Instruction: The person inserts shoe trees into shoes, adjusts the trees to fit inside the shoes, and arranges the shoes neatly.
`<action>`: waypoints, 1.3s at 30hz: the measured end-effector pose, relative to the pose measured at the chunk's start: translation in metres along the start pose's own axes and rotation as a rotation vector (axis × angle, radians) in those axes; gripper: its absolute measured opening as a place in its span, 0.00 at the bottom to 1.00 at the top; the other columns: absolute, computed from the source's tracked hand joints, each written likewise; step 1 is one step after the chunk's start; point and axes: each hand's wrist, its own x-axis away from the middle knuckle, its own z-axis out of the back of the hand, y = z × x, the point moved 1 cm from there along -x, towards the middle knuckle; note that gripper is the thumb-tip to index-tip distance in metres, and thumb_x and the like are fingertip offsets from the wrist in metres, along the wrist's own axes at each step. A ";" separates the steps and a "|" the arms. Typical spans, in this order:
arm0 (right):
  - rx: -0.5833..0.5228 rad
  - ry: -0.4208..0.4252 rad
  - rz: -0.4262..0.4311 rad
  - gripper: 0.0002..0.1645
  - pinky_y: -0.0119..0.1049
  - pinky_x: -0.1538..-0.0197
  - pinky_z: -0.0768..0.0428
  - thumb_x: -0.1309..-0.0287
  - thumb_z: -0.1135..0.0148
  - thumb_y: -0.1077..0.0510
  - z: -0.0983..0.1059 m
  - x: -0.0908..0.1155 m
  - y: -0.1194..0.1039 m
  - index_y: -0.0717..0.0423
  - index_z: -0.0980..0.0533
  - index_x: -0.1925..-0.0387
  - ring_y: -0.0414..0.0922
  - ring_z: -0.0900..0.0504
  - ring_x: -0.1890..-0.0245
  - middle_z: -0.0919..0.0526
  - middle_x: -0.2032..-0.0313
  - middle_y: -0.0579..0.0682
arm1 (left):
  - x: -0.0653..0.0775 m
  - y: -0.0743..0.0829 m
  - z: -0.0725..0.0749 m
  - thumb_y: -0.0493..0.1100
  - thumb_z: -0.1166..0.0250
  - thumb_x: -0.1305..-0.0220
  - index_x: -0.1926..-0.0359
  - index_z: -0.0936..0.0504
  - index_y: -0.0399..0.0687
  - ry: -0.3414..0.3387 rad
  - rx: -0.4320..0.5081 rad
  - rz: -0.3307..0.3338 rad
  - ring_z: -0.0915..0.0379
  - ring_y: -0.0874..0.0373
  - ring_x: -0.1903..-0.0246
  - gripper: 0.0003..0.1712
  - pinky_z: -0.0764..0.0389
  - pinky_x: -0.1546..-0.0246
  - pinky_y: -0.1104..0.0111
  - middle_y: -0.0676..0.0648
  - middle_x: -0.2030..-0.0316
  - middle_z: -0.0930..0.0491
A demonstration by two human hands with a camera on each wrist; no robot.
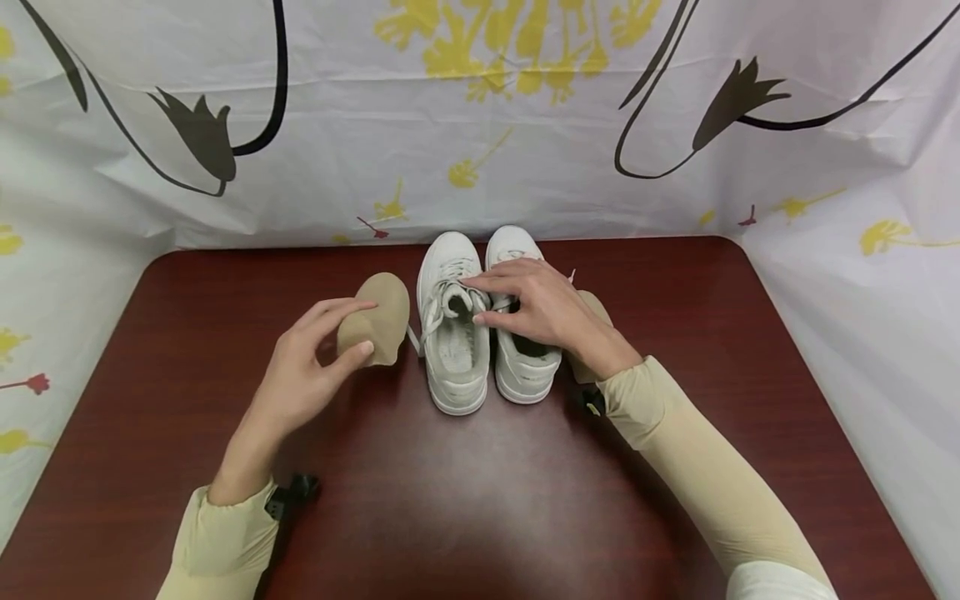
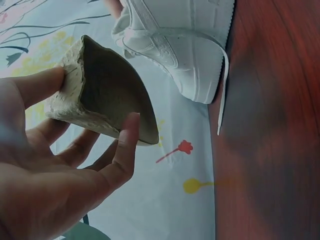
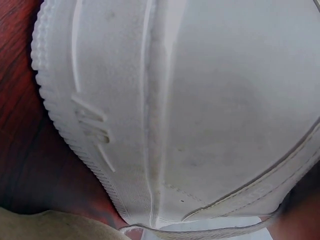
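Note:
My left hand [image 1: 303, 367] holds a beige moulded-pulp shoe insert [image 1: 386, 317] just left of the shoes, thumb and fingers about its edges. The left wrist view shows the hollow inside of the insert [image 2: 117, 85]. Two white lace-up sneakers stand side by side, toes toward the back. Over the right sneaker [image 1: 525, 379] reaches my right hand [image 1: 536, 304], its thumb and fingertips apart at the collar and tongue of the left sneaker [image 1: 457, 379]. In the right wrist view, the side of a sneaker [image 3: 225, 100] fills most of the picture.
A second beige insert [image 1: 596, 308] lies right of the sneakers, partly hidden by my right wrist. The dark red-brown table [image 1: 465, 500] ends against a white printed cloth [image 1: 465, 125]. One loose lace [image 2: 224, 95] hangs beside the left sneaker.

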 end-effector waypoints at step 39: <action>0.002 0.023 0.015 0.29 0.43 0.30 0.38 0.38 0.35 0.40 -0.004 0.002 0.002 0.40 0.23 0.37 0.47 0.27 0.37 0.19 0.43 0.47 | 0.014 0.026 -0.019 0.37 0.29 0.45 0.44 0.16 0.55 0.154 0.105 -0.099 0.28 0.57 0.48 0.25 0.25 0.58 0.74 0.55 0.46 0.22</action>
